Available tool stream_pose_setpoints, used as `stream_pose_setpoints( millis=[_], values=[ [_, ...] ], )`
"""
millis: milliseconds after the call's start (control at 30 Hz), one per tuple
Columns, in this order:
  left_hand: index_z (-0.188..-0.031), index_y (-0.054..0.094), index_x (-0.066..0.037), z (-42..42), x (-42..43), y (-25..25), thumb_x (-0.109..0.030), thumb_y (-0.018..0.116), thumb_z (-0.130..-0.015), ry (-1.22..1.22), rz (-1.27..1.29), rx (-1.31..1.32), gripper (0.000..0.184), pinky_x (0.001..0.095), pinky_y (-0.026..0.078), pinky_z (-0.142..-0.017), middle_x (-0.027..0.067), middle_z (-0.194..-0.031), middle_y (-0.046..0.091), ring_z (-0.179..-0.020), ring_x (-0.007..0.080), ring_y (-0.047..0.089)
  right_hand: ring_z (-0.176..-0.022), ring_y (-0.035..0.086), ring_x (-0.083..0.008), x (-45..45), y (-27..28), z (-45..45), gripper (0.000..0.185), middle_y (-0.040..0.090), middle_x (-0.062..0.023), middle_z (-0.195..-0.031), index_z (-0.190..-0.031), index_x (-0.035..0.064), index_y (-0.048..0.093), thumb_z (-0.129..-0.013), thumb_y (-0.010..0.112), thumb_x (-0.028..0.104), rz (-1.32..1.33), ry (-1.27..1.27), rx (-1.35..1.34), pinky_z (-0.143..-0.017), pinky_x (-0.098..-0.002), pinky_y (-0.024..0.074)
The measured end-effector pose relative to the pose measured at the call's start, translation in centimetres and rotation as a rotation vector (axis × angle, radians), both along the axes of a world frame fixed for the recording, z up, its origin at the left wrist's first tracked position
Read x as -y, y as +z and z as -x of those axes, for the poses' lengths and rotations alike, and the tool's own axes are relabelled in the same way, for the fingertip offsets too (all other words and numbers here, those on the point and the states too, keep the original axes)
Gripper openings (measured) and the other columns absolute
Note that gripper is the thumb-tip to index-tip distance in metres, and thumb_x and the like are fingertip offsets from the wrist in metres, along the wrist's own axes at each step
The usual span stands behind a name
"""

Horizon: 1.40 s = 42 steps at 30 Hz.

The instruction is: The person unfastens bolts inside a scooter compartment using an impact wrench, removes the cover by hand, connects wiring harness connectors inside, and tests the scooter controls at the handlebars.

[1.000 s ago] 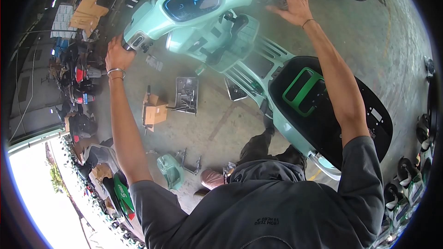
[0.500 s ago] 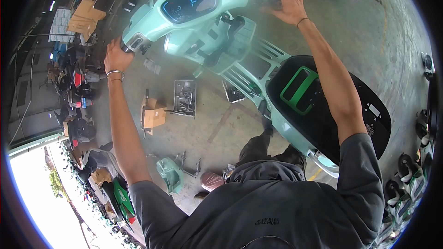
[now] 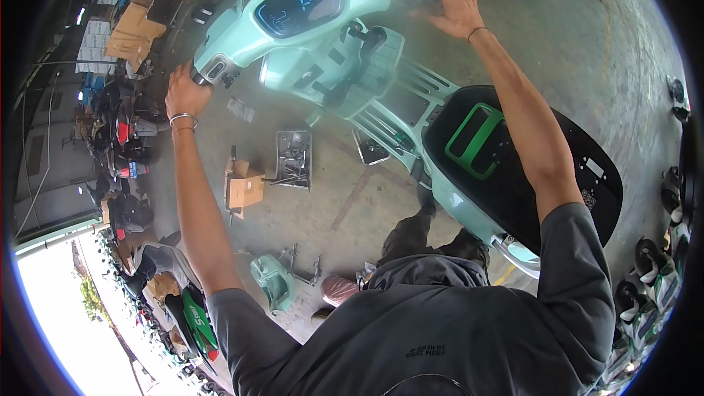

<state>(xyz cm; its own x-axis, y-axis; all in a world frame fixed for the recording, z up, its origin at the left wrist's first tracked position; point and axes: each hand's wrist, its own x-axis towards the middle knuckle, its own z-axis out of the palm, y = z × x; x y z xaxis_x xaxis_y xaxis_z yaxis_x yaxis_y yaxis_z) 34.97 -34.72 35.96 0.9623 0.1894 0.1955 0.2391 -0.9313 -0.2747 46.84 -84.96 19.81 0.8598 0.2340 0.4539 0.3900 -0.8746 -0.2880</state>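
Observation:
A mint-green scooter (image 3: 323, 48) stands before me, its handlebar across the top of the view. Its display (image 3: 299, 6) is lit and shows a P. My left hand (image 3: 188, 93) is wrapped round the left grip, with a bangle at the wrist. At the other end, my right hand (image 3: 456, 9) lies over the right grip, fingers spread across it and the thumb stretched inward. The black seat base (image 3: 535, 176), with a green frame (image 3: 475, 141) in it, lies beneath my right forearm.
On the floor are a tray of metal parts (image 3: 293, 160), a smaller tray (image 3: 370, 147), a cardboard box (image 3: 244, 187) and a mint-green body part (image 3: 272, 282). Parked scooters (image 3: 132, 209) line the left side; more vehicles and parts (image 3: 645, 260) stand at the right.
The view has shifted slightly, so the handlebar and right hand appear a little further left. Both hands stay on the grips.

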Motion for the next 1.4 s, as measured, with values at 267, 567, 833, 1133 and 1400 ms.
stream_pose_setpoints(
  millis=[267,567,833,1133,1400],
  values=[
    [-0.138,0.051,-0.014,0.1,0.0,-0.1,-0.026,0.070,-0.070,0.002,-0.006,0.017,0.071,0.0425,0.044,-0.106,0.0123,-0.139,0.052,-0.130,0.0315,0.048,-0.120,0.046,-0.0311,0.2,0.6,0.0,0.096,0.053,-0.0113,-0.123,-0.132,0.0102,0.050,-0.065,0.070,0.076,0.039,0.001,-0.049,-0.104,-0.0484,0.0285],
    [-0.137,0.051,-0.014,0.2,0.3,0.0,-0.024,0.069,-0.070,-0.020,0.020,0.021,0.070,0.0427,0.045,-0.105,0.0101,-0.137,0.053,-0.129,0.0301,0.048,-0.132,0.046,-0.0345,-0.4,2.4,-3.3,0.104,0.032,-0.0035,-0.155,-0.150,0.0219,0.031,-0.063,0.082,0.046,0.029,-0.085,-0.285,-0.107,-0.0524,0.0364],
    [-0.137,0.051,-0.014,0.1,0.6,0.1,-0.024,0.069,-0.069,-0.005,-0.006,-0.026,0.071,0.0426,0.045,-0.104,0.0101,-0.137,0.053,-0.128,0.0293,0.049,-0.117,0.058,-0.0370,-0.4,3.0,-3.9,0.081,0.042,-0.0050,-0.146,-0.143,0.0166,0.040,-0.069,0.071,0.025,0.022,-0.071,-0.380,-0.097,-0.0485,0.0487],
    [-0.136,0.052,-0.013,0.1,0.5,-0.2,-0.025,0.071,-0.068,-0.005,0.002,0.007,0.072,0.0444,0.045,-0.103,0.0119,-0.138,0.052,-0.128,0.0309,0.048,-0.107,0.063,-0.0366,-0.7,2.8,-3.2,0.065,0.051,-0.0090,-0.130,-0.133,0.0104,0.046,-0.071,0.063,0.021,-0.017,-0.087,-0.266,-0.089,-0.0479,0.0526],
    [-0.137,0.051,-0.011,0.1,0.2,-0.3,-0.026,0.071,-0.068,-0.013,0.003,-0.003,0.074,0.0454,0.044,-0.104,0.0140,-0.139,0.051,-0.129,0.0324,0.047,-0.103,0.062,-0.0430,-0.5,3.3,-3.6,0.075,0.045,-0.0183,-0.137,-0.133,0.0019,0.045,-0.066,0.066,0.025,0.025,-0.077,-0.307,-0.085,-0.0524,0.0509]
  ],
)
